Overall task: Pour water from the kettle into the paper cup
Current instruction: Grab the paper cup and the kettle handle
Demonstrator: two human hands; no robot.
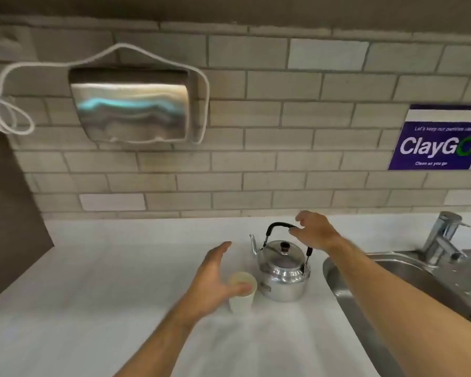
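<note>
A shiny metal kettle [283,270] with a black knob on its lid and a black arched handle stands on the white counter, spout pointing away to the left. A pale paper cup [241,293] stands upright just left of it, close to the kettle's base. My left hand [215,276] is spread open beside the cup, thumb across its rim, fingers not wrapped around it. My right hand [314,231] hovers at the right end of the kettle's handle, fingers apart and curled, not closed on it.
A steel sink [392,281] with a chrome tap [443,238] lies to the right of the kettle. The tiled wall carries a steel dispenser [131,107] with a white cord and a purple sign [438,140]. A dark panel borders the counter on the left.
</note>
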